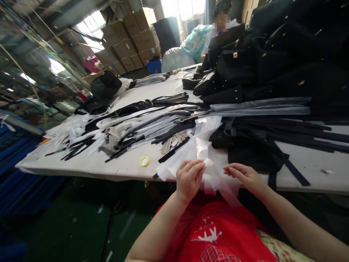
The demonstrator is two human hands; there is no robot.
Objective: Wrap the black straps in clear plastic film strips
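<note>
A crumpled white sheet, thin like tissue or plastic film, hangs over the near table edge in front of me. My left hand is closed at its left side, thumb and fingertips pinched together on the sheet. On the other side my right hand is closed too, thumb against forefinger; whether anything is in that pinch is too small to tell. Just beyond the right hand lies a black fabric piece with black straps. A yellow tape roll rests to the left of my left hand.
Bundled black strips and clear-wrapped strips spread across the white table. Black bags are piled high at the back right, where a person stands behind them. Small cardboard scraps lie mid-table. Cartons are stacked behind.
</note>
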